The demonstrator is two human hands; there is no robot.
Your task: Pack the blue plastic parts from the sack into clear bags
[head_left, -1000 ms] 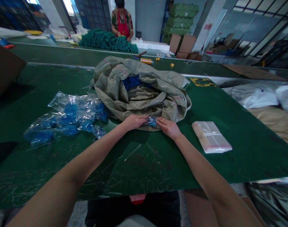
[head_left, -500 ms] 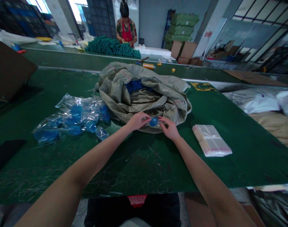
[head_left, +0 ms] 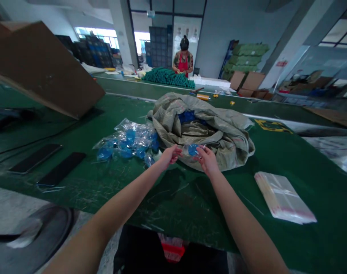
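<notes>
A round blue piece [head_left: 193, 149] in a clear plastic bag is held up between my hands, over the near rim of a crumpled grey-green woven sack [head_left: 233, 142]. My right hand [head_left: 208, 160] pinches the bagged piece from the right. My left hand [head_left: 170, 156] has its fingers drawn together at the bag's left edge; the exact grip is hard to make out. More blue pieces show inside the sack's mouth. Left of my left hand lies a heap of bagged blue pieces [head_left: 130, 142]. A stack of flat clear bags [head_left: 284, 197] rests right of my right hand.
Two dark flat phone-like slabs [head_left: 62, 168] lie on the green table [head_left: 187, 205] at left. Behind them a large cardboard box [head_left: 48, 72] stands tilted. Across the far table a person in a red apron [head_left: 183, 64] stands behind a pile of green rolls [head_left: 169, 78].
The view has swung left and up, bringing the dark slabs and more of the box into sight. My hands still have the bagged blue piece between them; the left fingers sit slightly farther from it.
</notes>
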